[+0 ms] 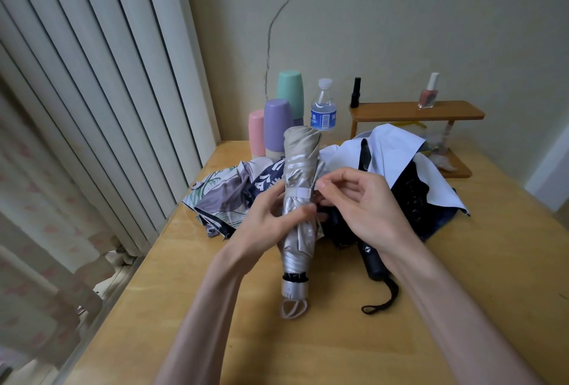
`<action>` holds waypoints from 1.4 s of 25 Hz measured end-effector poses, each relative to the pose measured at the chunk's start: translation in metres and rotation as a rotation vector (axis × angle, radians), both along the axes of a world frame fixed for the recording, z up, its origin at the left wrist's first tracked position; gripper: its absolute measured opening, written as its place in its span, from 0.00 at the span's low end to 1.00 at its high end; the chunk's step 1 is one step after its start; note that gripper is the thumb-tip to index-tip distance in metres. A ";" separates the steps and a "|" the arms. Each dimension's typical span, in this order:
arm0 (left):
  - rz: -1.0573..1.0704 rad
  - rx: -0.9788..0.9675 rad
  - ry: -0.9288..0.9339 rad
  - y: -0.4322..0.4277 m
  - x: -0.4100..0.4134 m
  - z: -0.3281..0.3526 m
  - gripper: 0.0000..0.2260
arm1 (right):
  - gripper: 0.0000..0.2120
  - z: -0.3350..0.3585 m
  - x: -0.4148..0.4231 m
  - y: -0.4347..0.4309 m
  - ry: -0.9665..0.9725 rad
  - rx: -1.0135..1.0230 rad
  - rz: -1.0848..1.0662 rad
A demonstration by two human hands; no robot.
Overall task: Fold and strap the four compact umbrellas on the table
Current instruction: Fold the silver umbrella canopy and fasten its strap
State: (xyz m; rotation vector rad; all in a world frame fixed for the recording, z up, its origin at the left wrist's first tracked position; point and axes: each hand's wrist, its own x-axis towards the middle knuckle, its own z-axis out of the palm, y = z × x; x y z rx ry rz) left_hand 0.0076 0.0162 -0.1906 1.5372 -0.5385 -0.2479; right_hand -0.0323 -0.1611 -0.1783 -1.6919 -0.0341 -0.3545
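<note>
A rolled silver and beige umbrella [300, 169] stands tilted above the wooden table [308, 338], its silver handle pointing toward me. My left hand [271, 215] grips its middle, thumb across the fabric. My right hand [366, 206] pinches the end of its white strap [300, 193] at the roll's right side. Behind lie unfolded umbrellas: a floral purple and navy one [228, 197] on the left, and a pale blue and black one [397, 157] on the right. A black handle [374, 264] with a wrist loop lies on the table under my right wrist.
Pastel cups [277, 120] and a water bottle [323, 107] stand at the table's back edge. A small wooden shelf [415, 110] with two nail polish bottles sits at back right. Vertical blinds [92, 92] line the left side.
</note>
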 end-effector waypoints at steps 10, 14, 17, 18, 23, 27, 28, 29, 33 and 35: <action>-0.138 -0.272 0.210 -0.002 0.003 -0.006 0.07 | 0.06 0.008 -0.005 0.002 0.029 0.228 0.097; 0.032 -0.157 0.124 -0.005 0.005 -0.007 0.05 | 0.07 0.001 -0.001 -0.001 0.037 0.155 0.015; 0.031 -0.254 0.175 -0.002 0.008 -0.005 0.05 | 0.07 -0.005 0.002 -0.012 0.054 0.100 -0.108; 0.036 -0.259 0.183 -0.002 0.008 -0.005 0.05 | 0.07 -0.006 0.002 -0.014 0.053 0.091 -0.130; 0.186 -0.029 0.021 -0.005 0.009 -0.017 0.04 | 0.07 -0.002 -0.003 0.006 0.050 0.052 0.002; 0.015 -0.017 0.059 -0.009 0.010 -0.017 0.24 | 0.06 0.000 -0.004 0.017 0.008 0.056 -0.026; -0.007 -0.021 0.061 -0.010 0.011 -0.017 0.26 | 0.06 0.001 -0.004 0.017 -0.001 0.054 -0.047; -0.007 -0.021 0.054 -0.010 0.012 -0.018 0.27 | 0.05 0.002 -0.004 0.015 -0.005 0.051 -0.065; -0.006 -0.013 0.019 -0.007 0.011 -0.015 0.27 | 0.04 0.005 -0.003 0.011 0.001 0.043 -0.127; -0.023 -0.017 0.007 -0.008 0.008 -0.011 0.26 | 0.04 0.006 -0.003 0.010 0.004 0.017 -0.159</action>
